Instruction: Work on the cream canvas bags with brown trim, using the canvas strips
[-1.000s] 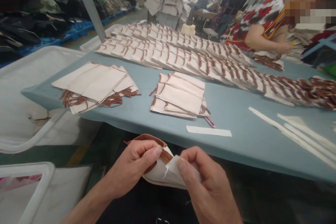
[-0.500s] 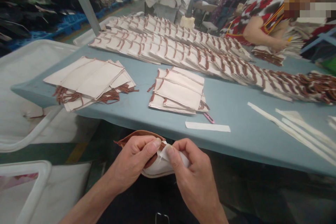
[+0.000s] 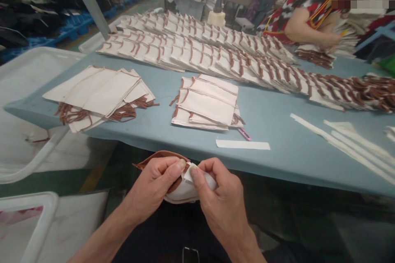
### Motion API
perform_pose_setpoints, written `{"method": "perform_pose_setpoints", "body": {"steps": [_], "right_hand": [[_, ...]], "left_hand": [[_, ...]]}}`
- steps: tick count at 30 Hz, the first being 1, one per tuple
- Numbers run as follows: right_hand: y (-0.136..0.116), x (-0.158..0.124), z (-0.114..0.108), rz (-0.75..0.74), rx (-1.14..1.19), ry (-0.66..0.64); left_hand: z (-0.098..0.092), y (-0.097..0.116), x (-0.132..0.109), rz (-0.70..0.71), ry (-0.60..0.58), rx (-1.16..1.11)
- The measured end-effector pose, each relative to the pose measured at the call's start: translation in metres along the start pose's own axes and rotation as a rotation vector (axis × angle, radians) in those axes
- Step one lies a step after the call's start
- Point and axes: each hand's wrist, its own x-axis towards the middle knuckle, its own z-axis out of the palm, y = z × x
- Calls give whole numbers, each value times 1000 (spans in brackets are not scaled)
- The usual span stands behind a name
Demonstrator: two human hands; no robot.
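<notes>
In front of the table edge, a white fabric pouch with brown trim (image 3: pixel 183 192) hangs between my two hands. My left hand (image 3: pixel 156 185) is closed, its thumb pinching the brown edge near the top. Opposite it, my right hand (image 3: pixel 220 193) is closed on the same pouch, with its thumb pressed on a small white scrap of cloth or tape (image 3: pixel 188 174) at the rim. Both thumbs are close together. The fingers behind the cloth are partly hidden.
On the blue-covered table (image 3: pixel 185 148) lie a left pouch stack (image 3: pixel 92 90), a middle pouch stack (image 3: pixel 210 100), a small purple tool (image 3: pixel 245 133) and a white strip (image 3: pixel 242 144). Long pouch rows (image 3: pixel 197 55) run behind. A co-worker's arm (image 3: pixel 302 28) is at right.
The view has shifted slightly. My hands keep their pinch on the pouch, and my right thumb sits a little closer to my left, with the white scrap lying flatter.
</notes>
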Motion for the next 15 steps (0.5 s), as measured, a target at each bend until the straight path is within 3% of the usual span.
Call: {"method": "perform_pose_setpoints", "body": {"steps": [15], "right_hand": [[0, 1, 4, -116, -156, 68]], "left_hand": [[0, 1, -6, 71, 91, 97]]}}
